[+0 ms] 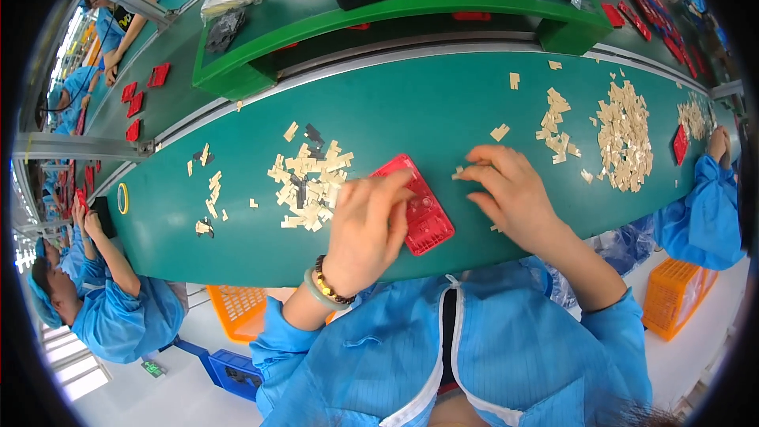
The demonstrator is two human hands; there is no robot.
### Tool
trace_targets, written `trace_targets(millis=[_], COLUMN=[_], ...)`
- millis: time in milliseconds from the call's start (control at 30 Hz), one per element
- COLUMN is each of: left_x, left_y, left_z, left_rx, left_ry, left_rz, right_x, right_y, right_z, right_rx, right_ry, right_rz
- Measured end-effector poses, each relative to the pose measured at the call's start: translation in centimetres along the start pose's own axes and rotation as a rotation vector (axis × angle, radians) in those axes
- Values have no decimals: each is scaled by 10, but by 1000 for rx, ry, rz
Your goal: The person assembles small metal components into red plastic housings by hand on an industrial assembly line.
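Observation:
A red plastic casing [428, 211] lies on the green tabletop in front of me, tilted slightly. My left hand [368, 221], with a beaded bracelet and a pale bangle at its wrist, covers the casing's left side; its fingers are bent over it, their tips slightly smeared. To the right of the casing, my right hand [510, 194] hovers with bent fingers. A small cream-coloured piece [457, 174] shows at its fingertips. Beside my left hand lies a loose heap of flat cream pieces [312, 182], with a few black ones among them.
More cream pieces form a larger pile [623, 136] at the right. A green shelf [443, 6] stands along the back. A yellow tape roll [122, 198] lies at the left end. Co-workers in blue sit at both sides. An orange crate [237, 310] stands below the table.

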State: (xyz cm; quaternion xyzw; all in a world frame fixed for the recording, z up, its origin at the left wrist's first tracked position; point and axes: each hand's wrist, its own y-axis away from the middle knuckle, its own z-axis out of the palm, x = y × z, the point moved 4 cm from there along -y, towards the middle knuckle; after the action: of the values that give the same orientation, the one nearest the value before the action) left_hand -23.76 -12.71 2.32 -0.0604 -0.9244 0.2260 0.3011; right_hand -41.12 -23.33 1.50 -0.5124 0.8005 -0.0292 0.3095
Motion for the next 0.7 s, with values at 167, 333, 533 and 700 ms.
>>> trace_targets(millis=[167, 333, 533, 700], left_x=[2, -36, -4, -4], left_y=[7, 26, 43, 43], left_z=[-6, -5, 35, 39], left_rx=[7, 412, -46, -92], left_ry=[190, 601, -271, -334], left_rz=[-152, -599, -87, -65], right_x=[-43, -32, 23, 25], right_y=[-26, -62, -63, -65], right_z=[18, 34, 85, 90], right_rx=[123, 169, -308, -338], right_ry=[75, -72, -805, -738], right_rz=[-209, -211, 599, 595])
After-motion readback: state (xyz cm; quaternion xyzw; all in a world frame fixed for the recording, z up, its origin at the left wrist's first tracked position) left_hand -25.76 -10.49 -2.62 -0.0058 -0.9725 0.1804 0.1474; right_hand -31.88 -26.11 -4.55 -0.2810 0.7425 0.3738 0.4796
